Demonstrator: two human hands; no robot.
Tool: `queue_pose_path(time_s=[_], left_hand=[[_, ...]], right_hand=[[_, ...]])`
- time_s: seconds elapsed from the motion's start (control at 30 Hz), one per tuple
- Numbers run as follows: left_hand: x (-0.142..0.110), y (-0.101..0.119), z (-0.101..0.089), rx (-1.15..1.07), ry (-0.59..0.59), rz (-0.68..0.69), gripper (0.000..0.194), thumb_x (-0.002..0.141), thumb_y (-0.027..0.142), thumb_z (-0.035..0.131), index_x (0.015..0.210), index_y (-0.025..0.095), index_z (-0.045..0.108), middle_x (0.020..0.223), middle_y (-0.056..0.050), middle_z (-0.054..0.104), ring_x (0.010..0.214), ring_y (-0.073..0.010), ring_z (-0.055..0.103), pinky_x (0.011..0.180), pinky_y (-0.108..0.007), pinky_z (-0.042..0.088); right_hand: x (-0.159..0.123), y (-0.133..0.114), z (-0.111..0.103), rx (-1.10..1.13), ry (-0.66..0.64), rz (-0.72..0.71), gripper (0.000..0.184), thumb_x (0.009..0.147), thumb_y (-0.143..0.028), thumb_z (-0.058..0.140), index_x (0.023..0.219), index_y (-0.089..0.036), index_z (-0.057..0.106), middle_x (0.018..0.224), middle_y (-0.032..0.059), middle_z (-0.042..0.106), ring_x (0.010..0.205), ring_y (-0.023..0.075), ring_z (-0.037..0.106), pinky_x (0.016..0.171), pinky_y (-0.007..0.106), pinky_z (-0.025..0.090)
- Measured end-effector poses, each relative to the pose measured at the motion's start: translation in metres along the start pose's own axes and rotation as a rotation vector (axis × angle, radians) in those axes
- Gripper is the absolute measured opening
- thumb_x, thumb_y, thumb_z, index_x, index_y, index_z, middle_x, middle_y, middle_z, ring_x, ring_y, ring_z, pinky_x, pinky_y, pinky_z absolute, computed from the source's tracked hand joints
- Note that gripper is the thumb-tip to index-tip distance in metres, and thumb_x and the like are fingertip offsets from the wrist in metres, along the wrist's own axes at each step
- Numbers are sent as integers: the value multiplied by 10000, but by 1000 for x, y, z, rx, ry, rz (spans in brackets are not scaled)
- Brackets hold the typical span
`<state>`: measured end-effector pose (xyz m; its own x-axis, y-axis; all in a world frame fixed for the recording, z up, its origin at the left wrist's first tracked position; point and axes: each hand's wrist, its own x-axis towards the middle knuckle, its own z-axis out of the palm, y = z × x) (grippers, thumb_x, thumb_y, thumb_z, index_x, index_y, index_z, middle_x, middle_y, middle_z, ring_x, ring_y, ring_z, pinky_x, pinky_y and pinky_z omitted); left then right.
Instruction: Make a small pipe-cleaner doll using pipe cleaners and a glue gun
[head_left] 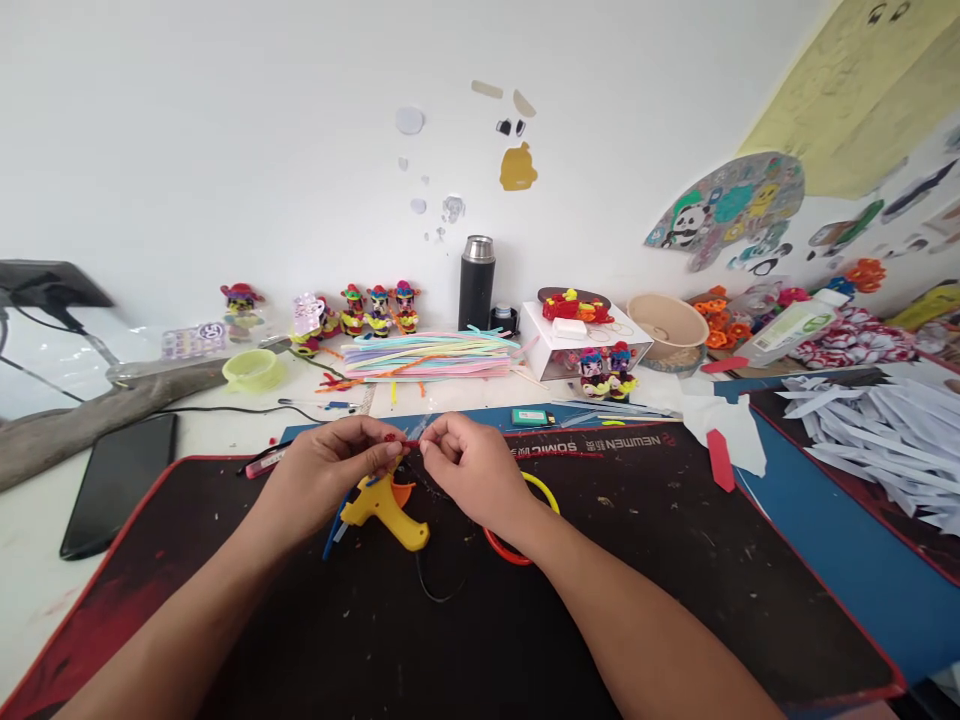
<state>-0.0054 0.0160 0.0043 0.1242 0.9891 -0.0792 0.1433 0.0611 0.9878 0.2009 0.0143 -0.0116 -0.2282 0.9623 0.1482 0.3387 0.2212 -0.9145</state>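
My left hand (334, 465) and my right hand (469, 465) meet over the black desk mat (637, 560), both pinched on a small red piece (391, 438) held between the fingertips. Just below the left hand a yellow glue gun (382, 510) lies on the mat with its black cord trailing toward me. Red and yellow rings (517, 550) lie partly hidden under my right wrist.
A stack of pastel pipe cleaners (431, 355) lies behind the mat. Small figurines (379, 308), a black flask (476, 282), a white box (581, 340) and a bowl (667, 322) line the wall. A phone (120, 480) rests left; white paper strips (885, 430) pile right.
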Motion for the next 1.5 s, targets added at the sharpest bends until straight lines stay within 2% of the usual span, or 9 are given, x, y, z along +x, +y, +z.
queue_pose_path(time_s=[0.1, 0.23, 0.4, 0.7, 0.9, 1.03, 1.27, 1.37, 1.5], left_hand=[[0, 1, -1, -7, 1, 1, 331, 696, 493, 964, 834, 219, 841, 829, -63, 802, 735, -190, 660, 667, -276, 511], [2, -1, 1, -248, 3, -19, 356, 641, 483, 1009, 773, 210, 822, 720, -32, 755, 683, -157, 647, 655, -246, 514], [2, 3, 4, -384, 9, -55, 376, 577, 425, 1052, 766, 189, 829, 682, -29, 734, 632, -140, 632, 595, -226, 492], [5, -5, 5, -334, -11, -55, 316, 649, 410, 1019, 789, 196, 833, 723, -40, 760, 671, -149, 645, 625, -235, 503], [6, -7, 3, -285, -13, -54, 286, 670, 413, 996, 787, 206, 837, 721, -43, 762, 672, -157, 641, 636, -248, 499], [5, -4, 0, -157, -1, -27, 269, 674, 423, 977, 798, 224, 845, 788, -56, 795, 725, -185, 671, 681, -274, 526], [-1, 10, -6, 147, -64, -11, 280, 694, 492, 912, 806, 241, 857, 837, -65, 824, 784, -233, 700, 717, -311, 551], [0, 12, -5, 99, -26, -14, 282, 664, 467, 943, 795, 237, 847, 824, -57, 818, 754, -218, 693, 695, -300, 545], [3, 9, 1, -186, 46, -35, 326, 592, 430, 1008, 727, 207, 812, 700, -36, 755, 636, -169, 644, 608, -266, 513]], right_hand=[[0, 1, 0, 31, -14, 7, 91, 938, -279, 641, 871, -217, 642, 580, -77, 494, 531, 116, 444, 544, 259, 321], [1, 1, -3, 220, -72, 58, 176, 984, -396, 642, 1005, -222, 663, 584, -80, 523, 476, 113, 471, 497, 249, 352], [0, -1, -2, 294, -102, 74, 171, 986, -375, 654, 1050, -216, 665, 599, -76, 583, 440, 99, 486, 478, 236, 398], [-1, 0, 1, 336, -76, 82, 175, 972, -390, 644, 995, -217, 655, 588, -78, 553, 437, 103, 475, 468, 237, 382], [-3, -2, 3, 189, 30, -13, 133, 924, -325, 656, 851, -215, 648, 560, -85, 457, 509, 112, 413, 525, 256, 329], [-4, -4, 1, 110, -6, -31, 125, 916, -283, 633, 811, -218, 622, 554, -90, 439, 512, 110, 393, 532, 257, 315], [-5, -3, 1, -120, -94, -42, 88, 885, -199, 657, 801, -222, 654, 537, -91, 462, 496, 101, 409, 554, 269, 302], [-3, -1, 2, -26, -89, -10, 76, 925, -277, 665, 870, -224, 677, 582, -77, 503, 537, 116, 456, 557, 268, 322], [-2, 0, 3, 150, -81, 32, 142, 963, -354, 654, 926, -218, 676, 649, -51, 559, 579, 128, 486, 565, 262, 370]])
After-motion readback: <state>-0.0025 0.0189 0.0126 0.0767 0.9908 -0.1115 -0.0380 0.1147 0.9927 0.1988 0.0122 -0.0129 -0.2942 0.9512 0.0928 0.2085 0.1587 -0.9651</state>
